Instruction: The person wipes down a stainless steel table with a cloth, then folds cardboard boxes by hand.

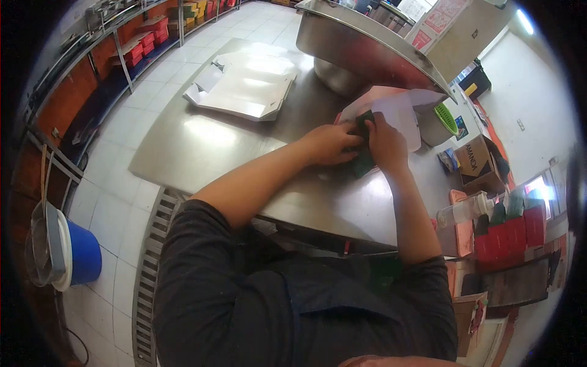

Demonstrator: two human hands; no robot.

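My left hand (335,144) and my right hand (387,142) meet over the steel table (208,147), their fingers closed around a dark green piece (364,162). Its folded shape is partly hidden by the fingers. Right behind and beside my hands stand open white cartons (397,104) with red sides, near the table's right part. Further left, a flat white carton (247,79) with raised edge flaps lies on the table.
A large steel basin (373,43) rises behind the cartons. To its right are a grey bin (434,125) with a green basket (446,118) and a brown box (480,164). A blue bucket (84,252) stands at left, near a floor grate (153,275).
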